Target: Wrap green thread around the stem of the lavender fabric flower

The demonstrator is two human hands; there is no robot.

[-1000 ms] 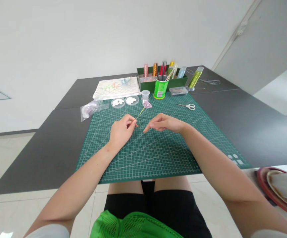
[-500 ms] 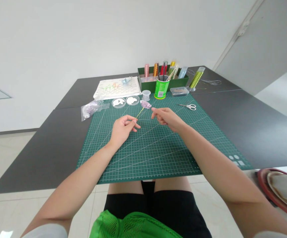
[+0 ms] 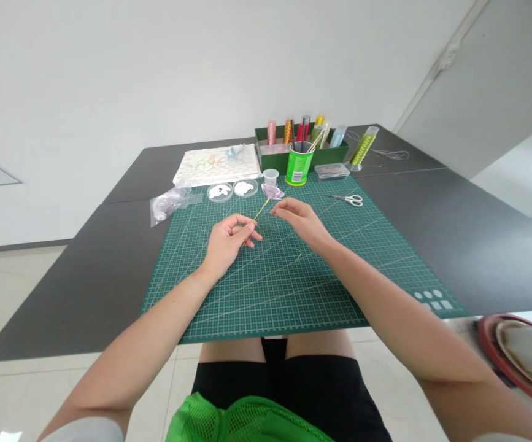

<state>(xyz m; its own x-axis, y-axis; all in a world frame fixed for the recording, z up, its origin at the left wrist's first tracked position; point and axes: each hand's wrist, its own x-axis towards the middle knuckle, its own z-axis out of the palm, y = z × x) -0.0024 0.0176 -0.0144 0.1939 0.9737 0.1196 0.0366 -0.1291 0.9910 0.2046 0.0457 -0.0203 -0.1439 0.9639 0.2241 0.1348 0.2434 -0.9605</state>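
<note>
Now, in the head view, the left hand [image 3: 226,241] is pinching the green stem [image 3: 261,210] between thumb and forefinger, its other fingers loosely curling below. The stem is slanting up and to the right, and the pale purple flower [image 3: 273,191] is sitting at its top, just above the centre of the frame. The right hand [image 3: 303,222] is hovering just right of the stem, below the flower; its thumb and forefinger are pressing together at the tips, but whether anything thin is lying between them I cannot tell.

Compared with the earlier frame, the right hand is reaching farther left and a little lower, its tips now pointing toward the stem instead of meeting the flower's right edge. The left hand is keeping nearly the same place and grip. A faint scrap [image 3: 299,256] is now showing on the green mat [image 3: 266,288], below the right hand.

Right of centre, the scissors [image 3: 354,200] are lying on the mat. Behind the flower, the tub [image 3: 270,177] is standing near the mat's far edge, with the green can [image 3: 299,167] to its right and the box [image 3: 332,158] behind the can. Left of the tub, two dishes [image 3: 219,192] are holding white pieces, and the clear bag [image 3: 167,205] is lying farther left.
</note>
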